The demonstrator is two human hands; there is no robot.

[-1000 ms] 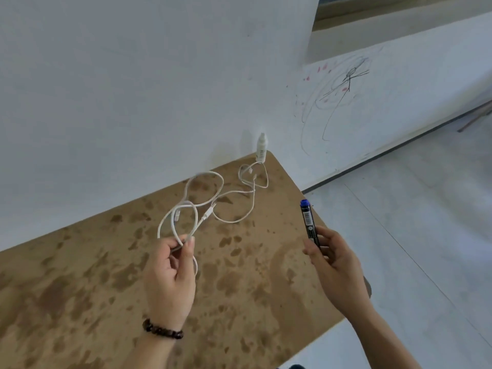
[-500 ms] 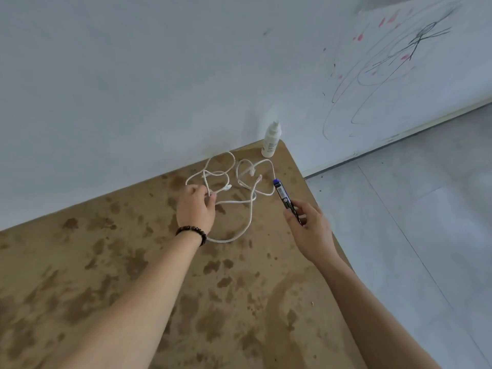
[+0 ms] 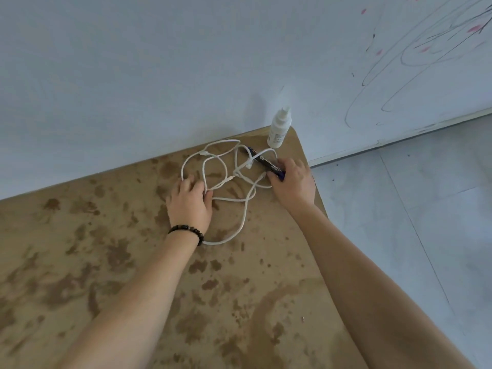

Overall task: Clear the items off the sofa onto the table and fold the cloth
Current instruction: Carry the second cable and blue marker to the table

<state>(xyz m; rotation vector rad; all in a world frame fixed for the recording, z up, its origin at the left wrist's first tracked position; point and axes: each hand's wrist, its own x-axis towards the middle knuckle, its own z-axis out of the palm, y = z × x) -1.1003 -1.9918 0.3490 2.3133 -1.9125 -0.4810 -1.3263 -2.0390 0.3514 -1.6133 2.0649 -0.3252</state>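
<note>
Brown stained table (image 3: 106,262), tangled white cable (image 3: 239,182), dark marker (image 3: 266,162), white bottle (image 3: 278,129) upright at far corner

We are seeing the cable (image 3: 226,179) lying looped on the tabletop (image 3: 106,262), the marker (image 3: 265,162) lying across its right loops, and the bottle (image 3: 279,129) standing behind, against the wall (image 3: 133,75).

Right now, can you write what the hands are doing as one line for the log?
left hand: on white cable, on table | right hand: laying marker beside white bottle | step: setting items down
</note>
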